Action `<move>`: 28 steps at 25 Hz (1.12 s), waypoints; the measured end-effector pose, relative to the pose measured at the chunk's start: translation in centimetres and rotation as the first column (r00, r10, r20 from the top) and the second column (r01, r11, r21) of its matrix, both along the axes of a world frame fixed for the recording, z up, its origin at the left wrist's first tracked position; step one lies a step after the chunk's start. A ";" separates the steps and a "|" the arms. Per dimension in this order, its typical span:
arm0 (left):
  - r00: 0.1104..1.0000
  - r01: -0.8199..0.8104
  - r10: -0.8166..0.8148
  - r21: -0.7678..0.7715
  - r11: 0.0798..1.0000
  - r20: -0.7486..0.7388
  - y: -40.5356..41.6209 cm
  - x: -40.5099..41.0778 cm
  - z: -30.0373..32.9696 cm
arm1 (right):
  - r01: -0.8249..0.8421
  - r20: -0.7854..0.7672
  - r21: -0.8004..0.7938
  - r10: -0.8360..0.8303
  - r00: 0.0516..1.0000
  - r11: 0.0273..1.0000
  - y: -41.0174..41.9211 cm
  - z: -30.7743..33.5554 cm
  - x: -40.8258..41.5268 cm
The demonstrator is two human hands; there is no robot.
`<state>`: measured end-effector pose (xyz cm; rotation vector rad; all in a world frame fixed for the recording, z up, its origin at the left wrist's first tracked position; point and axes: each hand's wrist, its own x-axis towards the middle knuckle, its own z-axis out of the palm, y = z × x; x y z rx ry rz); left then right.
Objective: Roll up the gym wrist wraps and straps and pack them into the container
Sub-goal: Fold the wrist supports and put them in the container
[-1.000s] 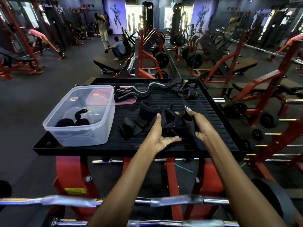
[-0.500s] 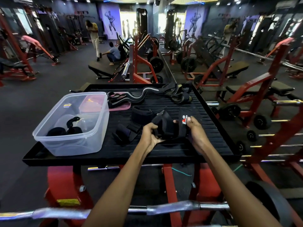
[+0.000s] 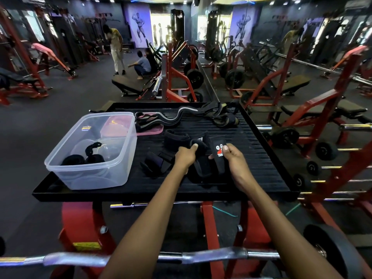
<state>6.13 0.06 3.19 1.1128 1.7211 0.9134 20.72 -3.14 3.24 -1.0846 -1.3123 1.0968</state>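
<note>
Two hands work over the black ribbed tabletop. At its left side stands a clear plastic container holding rolled black wraps. More loose straps lie along the far edge. Near the middle, the left hand has its grip closed round a black wrist wrap, while the right hand pinches that wrap's logo end.

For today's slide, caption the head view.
Both hands grip a black wrist wrap beside the clear container.
</note>
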 end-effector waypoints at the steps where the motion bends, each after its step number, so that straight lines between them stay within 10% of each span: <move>1: 0.999 0.008 -0.012 0.084 0.996 0.042 -0.6 -0.2 -0.4 | 0.033 -0.017 0.002 -0.033 0.999 0.999 0.2 -0.1 0.2; 10: 0.992 -0.124 0.109 0.619 0.776 0.063 -1.6 0.1 -1.5 | -0.060 -0.220 -0.047 0.048 0.974 0.997 -1.0 -0.1 -0.1; 21: 0.976 0.084 0.055 0.601 0.795 -0.210 -1.1 0.8 -2.6 | -0.186 -0.016 0.096 0.189 0.982 0.978 -1.3 0.2 -0.4; 28: 0.996 0.051 -0.079 0.526 0.849 0.031 -1.3 -0.2 -2.2 | 0.075 0.154 0.207 -0.108 0.982 0.975 0.4 0.6 -3.1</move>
